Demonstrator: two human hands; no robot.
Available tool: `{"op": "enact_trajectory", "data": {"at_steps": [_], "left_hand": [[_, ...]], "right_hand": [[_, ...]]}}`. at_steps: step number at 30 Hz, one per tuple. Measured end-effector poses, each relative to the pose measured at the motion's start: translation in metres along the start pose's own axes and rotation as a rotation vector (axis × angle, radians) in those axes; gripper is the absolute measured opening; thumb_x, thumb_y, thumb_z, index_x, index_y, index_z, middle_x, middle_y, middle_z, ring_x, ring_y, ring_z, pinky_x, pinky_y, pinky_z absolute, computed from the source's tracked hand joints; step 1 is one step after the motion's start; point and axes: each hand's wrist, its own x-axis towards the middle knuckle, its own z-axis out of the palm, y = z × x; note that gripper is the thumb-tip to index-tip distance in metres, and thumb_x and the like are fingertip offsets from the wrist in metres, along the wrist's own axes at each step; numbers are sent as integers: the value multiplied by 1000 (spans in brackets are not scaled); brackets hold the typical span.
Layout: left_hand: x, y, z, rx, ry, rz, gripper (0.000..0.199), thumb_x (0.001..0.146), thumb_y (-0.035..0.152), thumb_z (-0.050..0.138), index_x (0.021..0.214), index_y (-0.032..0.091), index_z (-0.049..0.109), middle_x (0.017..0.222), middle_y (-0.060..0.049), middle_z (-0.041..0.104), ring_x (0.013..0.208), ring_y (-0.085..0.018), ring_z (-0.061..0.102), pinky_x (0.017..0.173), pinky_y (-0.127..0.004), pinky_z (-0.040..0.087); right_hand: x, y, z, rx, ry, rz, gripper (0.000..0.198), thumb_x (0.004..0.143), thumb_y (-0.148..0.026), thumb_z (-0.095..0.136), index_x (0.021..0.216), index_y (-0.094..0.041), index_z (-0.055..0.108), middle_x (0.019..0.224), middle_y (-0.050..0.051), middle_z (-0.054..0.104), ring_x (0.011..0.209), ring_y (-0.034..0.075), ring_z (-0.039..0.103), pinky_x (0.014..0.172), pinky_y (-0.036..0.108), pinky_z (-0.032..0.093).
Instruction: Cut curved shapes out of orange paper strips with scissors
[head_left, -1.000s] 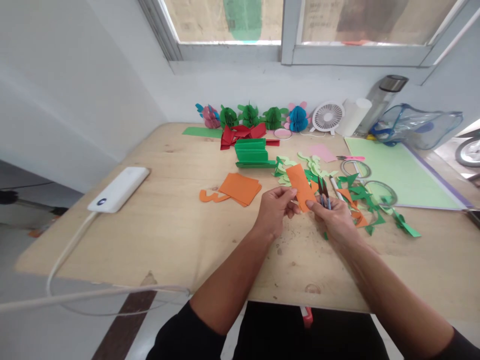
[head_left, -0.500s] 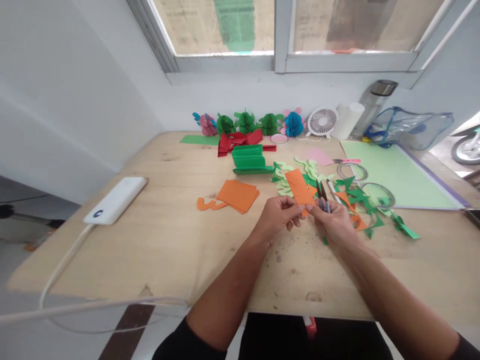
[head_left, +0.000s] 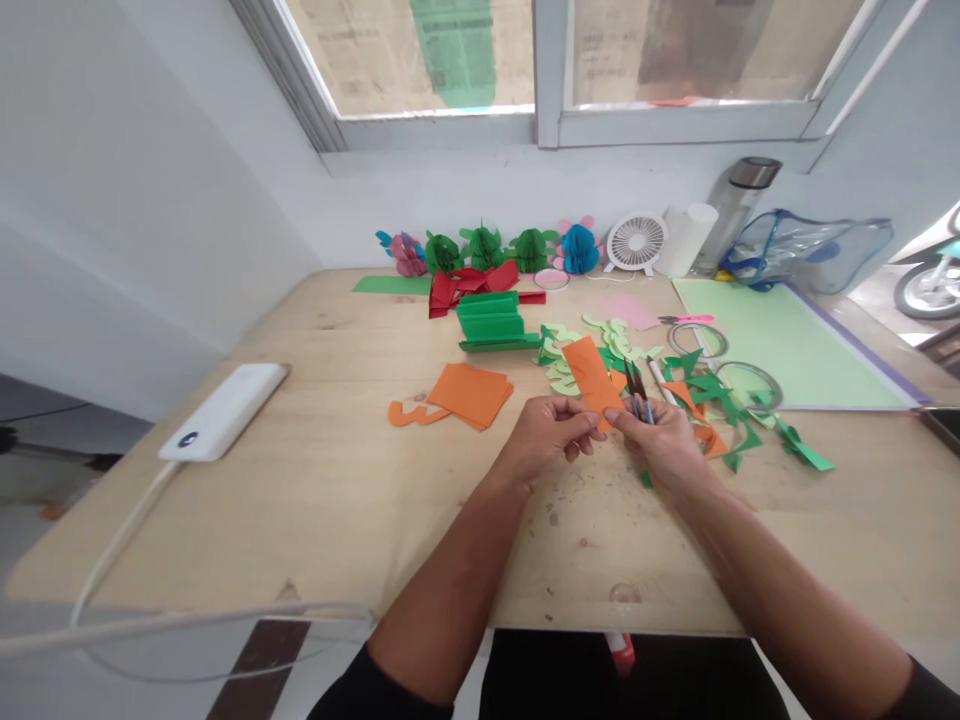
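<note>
An orange paper strip (head_left: 586,368) is pinched at its near end by both hands, thumbs on top. My left hand (head_left: 551,432) is closed on its left edge. My right hand (head_left: 664,440) grips the right edge and also has a pair of scissors (head_left: 637,392) tucked in it, blades pointing away from me. To the left lie stacked orange paper squares (head_left: 472,393) and a wavy orange cutout (head_left: 411,413). Light green curled cutouts (head_left: 564,360) lie just beyond the strip.
Green paper scraps (head_left: 720,385), tape rolls (head_left: 697,341) and a white pen (head_left: 661,380) lie right of my hands. Folded green paper (head_left: 491,318) and red paper (head_left: 472,285) sit further back. A small fan (head_left: 636,243) stands by the wall; a white power bank (head_left: 225,410) lies left.
The view has shifted slightly. Both hands keep hold of the orange strip in nearly the same pose, and the scissors stay in my right hand.
</note>
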Motion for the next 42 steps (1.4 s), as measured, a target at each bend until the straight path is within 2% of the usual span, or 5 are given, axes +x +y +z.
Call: {"op": "enact_trajectory", "data": {"at_steps": [10, 27, 32, 37, 42], "left_hand": [[1, 2, -2, 96, 6, -8, 11, 67, 23, 68, 61, 14, 62, 61, -5, 67, 46, -8, 54, 40, -17, 36], [5, -2, -5, 54, -20, -23, 13, 60, 25, 73, 59, 15, 65, 62, -6, 67, 49, -9, 55, 42, -18, 36], [2, 0, 0, -66, 87, -1, 18, 60, 27, 75, 59, 14, 62, 61, -5, 66, 51, -9, 55, 45, -18, 36], [2, 6, 11, -313, 273, -5, 25, 54, 30, 78, 59, 14, 59, 61, -3, 64, 56, -10, 57, 51, -19, 39], [5, 15, 25, -485, 400, 43, 26, 51, 26, 79, 62, 15, 57, 61, 1, 61, 60, -9, 57, 57, -20, 41]], "right_hand": [[1, 2, -1, -19, 5, -24, 41, 52, -39, 82, 53, -21, 44, 43, -10, 32, 40, 5, 23, 40, 23, 15], [0, 0, 0, -44, -28, 7, 42, 51, -44, 82, 51, -20, 47, 42, -9, 32, 40, 6, 20, 39, 24, 10], [-2, -1, -1, 21, 8, -26, 41, 59, -51, 78, 61, -19, 53, 45, -10, 30, 43, 6, 21, 41, 24, 12], [-8, 0, 2, 152, -58, -58, 45, 74, -63, 62, 76, -18, 60, 46, -9, 30, 41, 8, 22, 39, 23, 13], [-15, 4, 11, 217, -101, 22, 45, 74, -64, 62, 67, -20, 53, 44, -8, 32, 39, 8, 22, 38, 23, 12]]}}
